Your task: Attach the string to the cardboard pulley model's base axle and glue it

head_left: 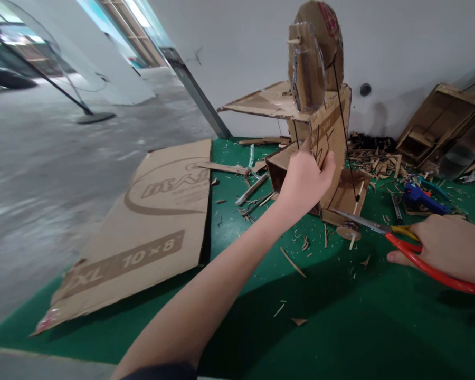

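A cardboard model [334, 126] with a round disc on top, black strings and a small open tray at its base stands on a green tabletop. My left hand [306, 171] is closed against its front upright, thumb on the right side; its other fingertips are partly hidden. My right hand [451, 243] holds a pair of scissors [409, 253] with red and yellow handles. The scissors' blades point left, their tips close to the tray's lower edge. Below that tray, a small cardboard wheel [347, 233] sits on a wooden stick.
A large printed cardboard sheet [142, 221] lies on the left of the green table [301, 338]. Cardboard scraps [376, 162] are strewn around the model. Right of it are a blue glue gun [423, 198] and another cardboard construction [439, 121]. A white wall stands behind.
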{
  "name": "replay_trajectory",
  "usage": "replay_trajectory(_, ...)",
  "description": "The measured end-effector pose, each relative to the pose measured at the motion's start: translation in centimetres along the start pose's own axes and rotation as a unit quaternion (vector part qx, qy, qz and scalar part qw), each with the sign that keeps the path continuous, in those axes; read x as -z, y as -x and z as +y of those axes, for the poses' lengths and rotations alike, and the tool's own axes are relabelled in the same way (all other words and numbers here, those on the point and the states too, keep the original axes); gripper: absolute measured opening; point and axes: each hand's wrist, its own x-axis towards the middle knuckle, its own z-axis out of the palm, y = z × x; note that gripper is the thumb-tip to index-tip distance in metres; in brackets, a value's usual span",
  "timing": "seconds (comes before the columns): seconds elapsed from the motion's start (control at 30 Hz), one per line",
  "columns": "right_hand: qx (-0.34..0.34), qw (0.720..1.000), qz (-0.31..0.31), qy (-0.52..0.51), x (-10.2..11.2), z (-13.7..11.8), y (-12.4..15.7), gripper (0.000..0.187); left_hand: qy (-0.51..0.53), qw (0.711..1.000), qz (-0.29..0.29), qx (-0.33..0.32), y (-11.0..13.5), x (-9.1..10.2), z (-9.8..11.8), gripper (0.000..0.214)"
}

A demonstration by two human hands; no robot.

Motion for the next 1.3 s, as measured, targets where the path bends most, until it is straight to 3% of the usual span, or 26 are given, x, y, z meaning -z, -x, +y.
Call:
replay_trajectory(0.33,0.018,1.000,-0.006,-0.021,0.7,-0.3,-0.5,0.073,0.001,1.000,-0.005,-0.007,0.0,0.0,-0.1,0.024)
replay_trajectory(0.5,0.013,1.000,0.016,-0.018,-0.1,-0.7,-0.7,0.071,-0.008,1.000,-0.009,-0.013,0.0,0.0,0.1,0.021)
replay_trajectory(0.73,0.018,0.997,0.002,-0.080,-1.6,-1.0,-0.7,0.069,-0.010,1.000,-0.022,-0.018,0.0,0.2,0.3,0.019)
replay_trajectory(1.0,-0.060,0.990,-0.040,-0.124,-1.6,-0.6,-0.5,0.066,-0.012,0.999,-0.042,-0.008,0.0,0.0,0.2,0.032)
replay_trajectory(1.13,-0.053,0.986,-0.002,-0.159,-1.7,0.2,-0.1,0.064,-0.039,0.999,-0.011,-0.008,-0.1,0.2,0.3,0.034)
replay_trajectory(1.3,-0.074,0.976,0.009,-0.204,-2.9,1.5,0.8,0.064,-0.080,0.995,0.052,-0.036,1.0,1.9,0.6,0.052)
